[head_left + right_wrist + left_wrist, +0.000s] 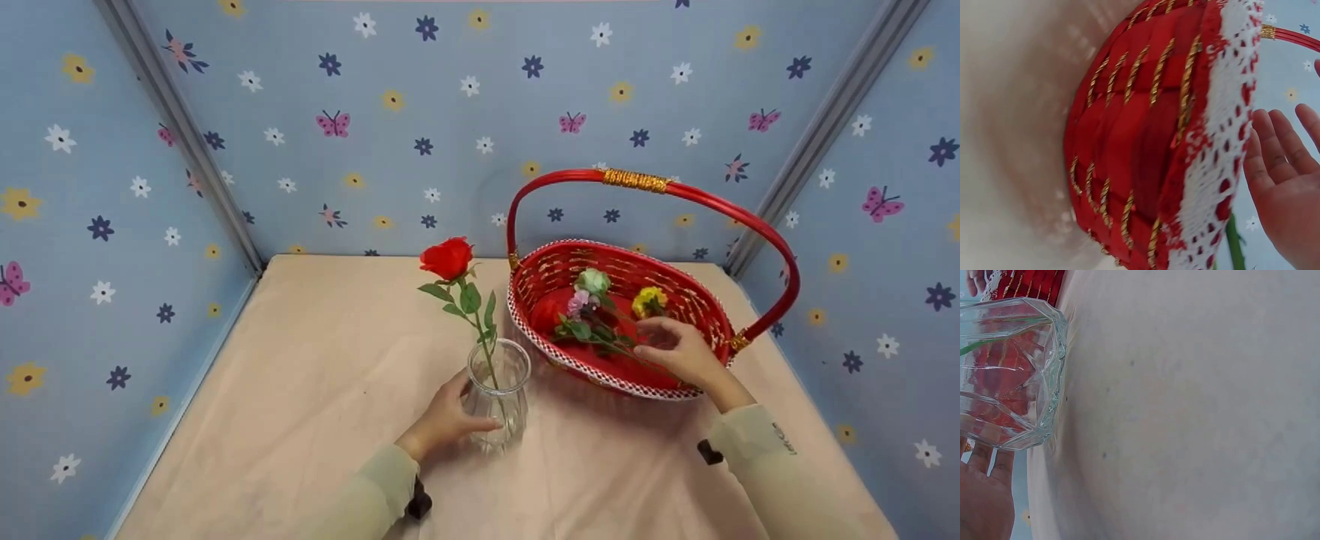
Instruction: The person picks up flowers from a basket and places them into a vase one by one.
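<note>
A clear glass vase (514,411) stands on the cloth, and a single red rose (448,259) leans out of it to the left, its stem inside the glass. My left hand (444,421) holds the vase from its left side, thumb in front and fingers behind. Over the near right part of a red woven basket (600,381) hovers my right hand (676,351), fingers spread and loosely bent, close to green stems. Inside the basket lie a pale green flower (593,281), a purple flower (578,303) and a yellow flower (649,301).
The basket's tall red handle (750,217) arches over it, rising behind the right hand. A beige cloth (337,360) covers the table. Flower-patterned blue panels (450,165) enclose the back and both sides.
</note>
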`<state>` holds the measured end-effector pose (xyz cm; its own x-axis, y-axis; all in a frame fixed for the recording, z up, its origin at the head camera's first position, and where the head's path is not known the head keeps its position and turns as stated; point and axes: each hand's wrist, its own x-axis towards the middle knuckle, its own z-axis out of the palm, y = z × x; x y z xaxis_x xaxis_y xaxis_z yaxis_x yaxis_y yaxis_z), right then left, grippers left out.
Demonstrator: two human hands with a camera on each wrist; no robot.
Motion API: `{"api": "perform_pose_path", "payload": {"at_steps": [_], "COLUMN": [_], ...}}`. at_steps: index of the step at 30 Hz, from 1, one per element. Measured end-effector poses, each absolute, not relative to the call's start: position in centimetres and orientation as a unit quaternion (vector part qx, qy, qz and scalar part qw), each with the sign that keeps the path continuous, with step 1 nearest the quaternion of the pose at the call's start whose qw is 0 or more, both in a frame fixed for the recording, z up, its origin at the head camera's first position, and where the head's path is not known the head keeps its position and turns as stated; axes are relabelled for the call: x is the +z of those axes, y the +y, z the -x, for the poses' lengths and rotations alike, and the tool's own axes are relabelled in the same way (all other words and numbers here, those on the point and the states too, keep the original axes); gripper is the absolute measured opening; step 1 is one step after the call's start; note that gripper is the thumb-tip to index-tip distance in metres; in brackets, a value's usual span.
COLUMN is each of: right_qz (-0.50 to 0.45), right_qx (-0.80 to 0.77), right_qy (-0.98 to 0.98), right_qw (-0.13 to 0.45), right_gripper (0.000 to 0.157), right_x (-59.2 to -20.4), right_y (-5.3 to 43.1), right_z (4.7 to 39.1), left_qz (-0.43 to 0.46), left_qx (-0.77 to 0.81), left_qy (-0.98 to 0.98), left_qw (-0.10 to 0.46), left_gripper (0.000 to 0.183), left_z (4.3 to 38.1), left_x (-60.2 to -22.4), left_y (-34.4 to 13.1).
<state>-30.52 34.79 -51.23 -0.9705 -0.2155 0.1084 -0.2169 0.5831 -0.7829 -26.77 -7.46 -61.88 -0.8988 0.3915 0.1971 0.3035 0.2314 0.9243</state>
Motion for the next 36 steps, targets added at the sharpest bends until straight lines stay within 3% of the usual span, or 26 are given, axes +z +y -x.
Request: {"api": "perform_pose_path", "payload": {"at_steps": [18,36], "right_qz": [-0.104,-0.100], "right_qx": [0.397,0.357], "right_qy": [-0.908,-0.923], "right_qw": [-0.088,-0.105], "right_gripper": [0.055,0.061], "right_x": [-52.7,-52.7], "right_y": [35.4,35.0], "right_z": [30.7,30.7], "left_qz": [-0.232,-0.228], "left_qx": [0.573,0.570], "left_qy": [0.785,0.788], "left_qw": [0.040,0.043], "left_gripper": [0.101,0.102], "left_z": [26.7,26.9], "left_x": [-61.9,-61.9], "left_y": [-7.5,-7.5]}}
